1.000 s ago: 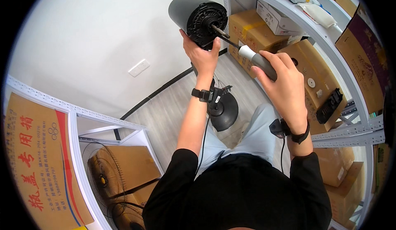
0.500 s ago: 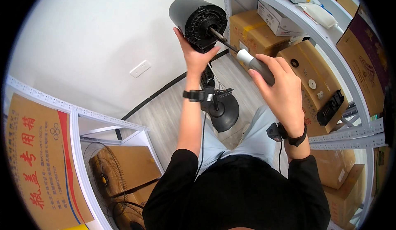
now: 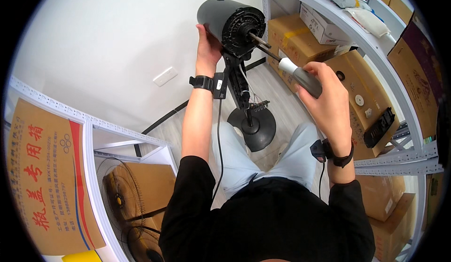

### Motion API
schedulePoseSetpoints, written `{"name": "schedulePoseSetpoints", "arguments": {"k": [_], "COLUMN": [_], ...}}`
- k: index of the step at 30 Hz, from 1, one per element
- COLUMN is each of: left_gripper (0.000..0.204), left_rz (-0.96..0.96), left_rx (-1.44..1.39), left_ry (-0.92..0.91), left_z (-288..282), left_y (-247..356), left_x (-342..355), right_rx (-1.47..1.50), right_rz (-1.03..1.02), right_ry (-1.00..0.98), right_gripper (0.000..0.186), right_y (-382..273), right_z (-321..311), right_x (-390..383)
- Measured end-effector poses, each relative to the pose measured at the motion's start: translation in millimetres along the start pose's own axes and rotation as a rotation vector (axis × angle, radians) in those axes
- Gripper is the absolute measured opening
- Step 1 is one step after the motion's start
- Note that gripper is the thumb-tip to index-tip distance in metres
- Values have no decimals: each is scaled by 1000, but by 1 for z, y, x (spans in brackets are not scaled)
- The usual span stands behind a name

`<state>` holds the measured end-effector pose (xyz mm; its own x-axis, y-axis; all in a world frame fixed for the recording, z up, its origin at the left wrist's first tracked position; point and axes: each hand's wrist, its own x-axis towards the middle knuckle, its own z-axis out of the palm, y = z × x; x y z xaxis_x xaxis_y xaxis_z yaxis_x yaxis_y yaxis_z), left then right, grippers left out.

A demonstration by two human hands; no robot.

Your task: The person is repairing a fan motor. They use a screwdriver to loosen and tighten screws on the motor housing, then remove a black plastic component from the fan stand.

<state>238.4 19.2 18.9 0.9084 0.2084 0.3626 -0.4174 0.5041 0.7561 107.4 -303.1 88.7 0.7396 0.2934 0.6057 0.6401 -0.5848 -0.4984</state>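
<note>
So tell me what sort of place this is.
Probably a storeroom or small repair workshop: white metal shelving stacked with cardboard boxes, fan grilles stored below, and a stripped fan motor on its stand.

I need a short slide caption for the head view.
Left hand steadies black fan motor housing; right hand drives screwdriver into its face.

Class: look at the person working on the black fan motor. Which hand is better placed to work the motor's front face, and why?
Probably the right hand: it holds the screwdriver, whose tip meets the front face of the fan motor. The left hand grips the housing's side.
</note>
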Motion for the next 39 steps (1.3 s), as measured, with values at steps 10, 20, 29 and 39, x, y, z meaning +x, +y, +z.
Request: {"name": "schedulePoseSetpoints", "arguments": {"k": [10, 20, 29, 39], "left_gripper": [108, 107, 103, 104], "left_rz": [168, 245, 253, 237], "left_rx": [99, 145, 162, 97], "left_ry": [37, 117, 130, 88], "left_z": [24, 26, 33, 34], "left_y": [0, -6, -3, -7], "left_x": [-18, -14, -19, -17], "right_rx": [78, -124, 83, 277], "right_rz": [65, -221, -277, 10], "right_ry": [54, 117, -11, -244], "right_gripper": [28, 33, 36, 41], "right_y": [36, 35, 58, 62], "right_z": [12, -9, -12, -26], "right_x": [0, 23, 43, 55]}}
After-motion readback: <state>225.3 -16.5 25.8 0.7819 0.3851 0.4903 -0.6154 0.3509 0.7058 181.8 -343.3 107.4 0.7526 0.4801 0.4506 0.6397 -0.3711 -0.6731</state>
